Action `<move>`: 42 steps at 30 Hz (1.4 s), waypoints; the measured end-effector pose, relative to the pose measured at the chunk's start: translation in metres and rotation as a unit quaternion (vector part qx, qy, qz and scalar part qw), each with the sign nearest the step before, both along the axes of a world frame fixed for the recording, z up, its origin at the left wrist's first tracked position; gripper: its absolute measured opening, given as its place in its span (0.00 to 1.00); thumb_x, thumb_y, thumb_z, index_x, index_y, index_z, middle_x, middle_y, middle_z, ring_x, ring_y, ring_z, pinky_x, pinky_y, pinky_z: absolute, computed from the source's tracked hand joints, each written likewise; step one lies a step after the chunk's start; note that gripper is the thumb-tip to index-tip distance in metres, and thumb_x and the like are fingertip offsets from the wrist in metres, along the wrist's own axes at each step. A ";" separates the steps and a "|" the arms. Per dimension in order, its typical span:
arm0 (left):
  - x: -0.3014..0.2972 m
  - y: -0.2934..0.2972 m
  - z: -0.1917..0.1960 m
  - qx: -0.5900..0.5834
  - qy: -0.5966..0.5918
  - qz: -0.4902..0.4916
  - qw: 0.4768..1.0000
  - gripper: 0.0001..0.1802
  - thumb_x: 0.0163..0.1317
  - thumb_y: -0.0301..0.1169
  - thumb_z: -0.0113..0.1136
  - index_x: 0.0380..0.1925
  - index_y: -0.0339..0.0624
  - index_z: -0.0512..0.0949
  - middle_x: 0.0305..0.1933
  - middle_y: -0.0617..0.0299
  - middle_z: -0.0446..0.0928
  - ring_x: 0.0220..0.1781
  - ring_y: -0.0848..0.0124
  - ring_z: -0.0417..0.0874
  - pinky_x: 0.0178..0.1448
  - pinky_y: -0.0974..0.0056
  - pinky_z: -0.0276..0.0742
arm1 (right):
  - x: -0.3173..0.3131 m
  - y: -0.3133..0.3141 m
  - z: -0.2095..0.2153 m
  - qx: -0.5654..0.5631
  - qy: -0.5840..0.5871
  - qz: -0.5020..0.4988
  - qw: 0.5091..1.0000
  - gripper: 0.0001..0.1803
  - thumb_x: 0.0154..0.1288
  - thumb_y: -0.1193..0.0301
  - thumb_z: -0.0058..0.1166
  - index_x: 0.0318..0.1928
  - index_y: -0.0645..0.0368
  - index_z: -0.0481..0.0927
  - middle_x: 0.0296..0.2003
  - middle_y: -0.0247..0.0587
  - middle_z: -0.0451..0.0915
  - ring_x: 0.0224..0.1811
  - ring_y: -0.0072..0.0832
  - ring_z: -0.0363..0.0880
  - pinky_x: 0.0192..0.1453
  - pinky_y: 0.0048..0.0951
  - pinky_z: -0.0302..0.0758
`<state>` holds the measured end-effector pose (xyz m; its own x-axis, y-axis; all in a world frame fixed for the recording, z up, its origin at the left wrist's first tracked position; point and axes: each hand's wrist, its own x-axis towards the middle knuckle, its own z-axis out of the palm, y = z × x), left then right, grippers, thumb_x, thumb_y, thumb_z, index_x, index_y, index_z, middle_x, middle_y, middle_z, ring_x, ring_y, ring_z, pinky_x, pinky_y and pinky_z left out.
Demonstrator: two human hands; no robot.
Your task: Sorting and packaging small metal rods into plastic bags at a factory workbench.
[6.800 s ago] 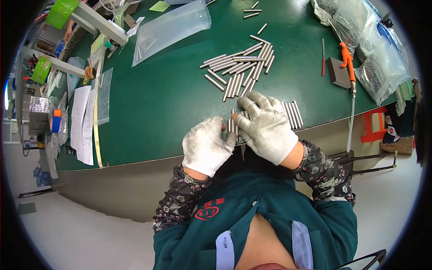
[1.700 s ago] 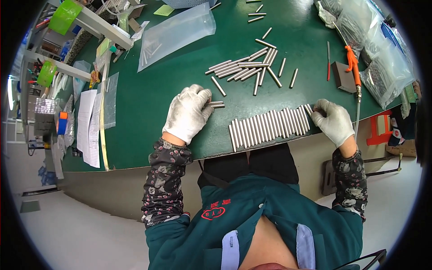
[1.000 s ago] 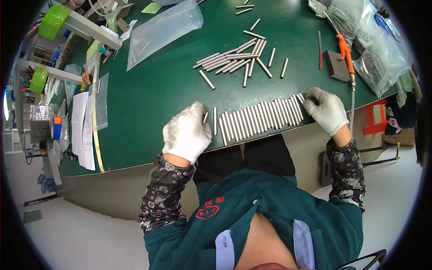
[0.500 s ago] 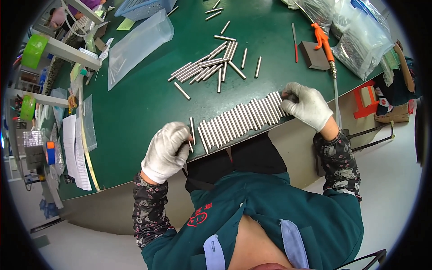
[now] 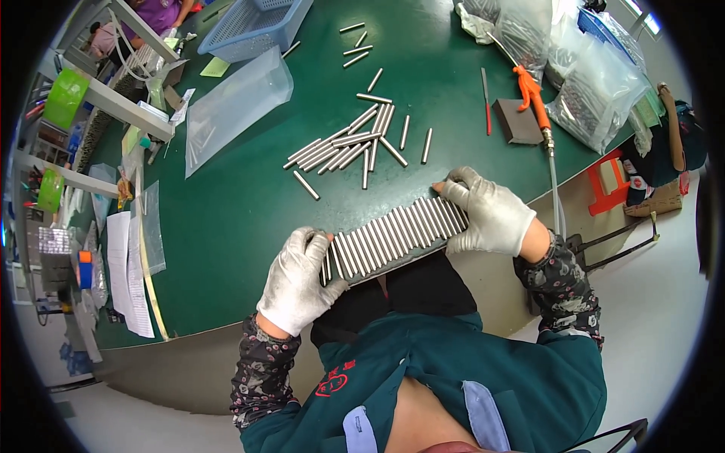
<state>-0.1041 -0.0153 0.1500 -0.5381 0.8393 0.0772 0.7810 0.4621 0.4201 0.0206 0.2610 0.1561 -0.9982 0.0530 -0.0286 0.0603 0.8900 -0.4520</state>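
A long row of several metal rods (image 5: 393, 235) lies side by side at the near edge of the green table (image 5: 234, 219). My left hand (image 5: 296, 278), in a white glove, presses against the row's left end, fingers curled around the end rods. My gloved right hand (image 5: 487, 213) cups the row's right end. The row is squeezed between both hands. Farther out on the table, beyond the row, lies a loose pile of the same rods (image 5: 351, 143).
A clear plastic bag (image 5: 236, 106) and a blue basket (image 5: 253, 26) sit at the far left. Bags of parts (image 5: 581, 83), an orange-handled tool (image 5: 532, 94) and a dark block (image 5: 517, 121) lie at right. Shelves with green tape rolls (image 5: 64, 98) and papers (image 5: 124, 272) stand left.
The left hand has come in from the left and closed against the row's left end; the right hand stayed at the right end. The view has shifted, so the row sits closer.
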 end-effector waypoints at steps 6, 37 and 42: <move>0.006 -0.003 -0.002 0.003 -0.005 0.020 1.000 0.36 0.35 0.25 0.69 0.52 0.35 0.71 0.51 0.49 0.69 0.51 0.53 0.74 0.55 0.57 0.73 | -0.055 0.021 -0.001 0.154 0.130 0.002 0.980 0.12 0.55 0.72 0.52 0.42 0.54 0.78 0.40 0.42 0.76 0.40 0.40 0.79 0.41 0.39 0.76; 0.001 -0.010 -0.023 0.131 0.013 0.002 0.991 0.37 0.32 0.25 0.71 0.51 0.40 0.73 0.47 0.55 0.72 0.45 0.56 0.74 0.51 0.57 0.73 | -0.106 0.024 0.000 0.262 0.080 0.276 0.921 0.10 0.59 0.71 0.47 0.41 0.55 0.76 0.32 0.37 0.76 0.40 0.35 0.78 0.44 0.33 0.75; 0.001 -0.007 -0.025 0.137 0.013 -0.001 0.990 0.36 0.31 0.25 0.71 0.49 0.40 0.74 0.46 0.55 0.72 0.45 0.56 0.74 0.50 0.57 0.73 | -0.092 0.033 -0.003 0.236 0.088 0.201 0.947 0.06 0.57 0.71 0.51 0.34 0.56 0.79 0.32 0.39 0.77 0.41 0.37 0.78 0.41 0.36 0.76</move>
<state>-0.1035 -0.0221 0.1249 -0.5305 0.7861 0.3172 0.7948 0.3311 0.5086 -0.0716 0.2944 0.1532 -0.9275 -0.3665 0.0731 -0.3652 0.9304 0.0310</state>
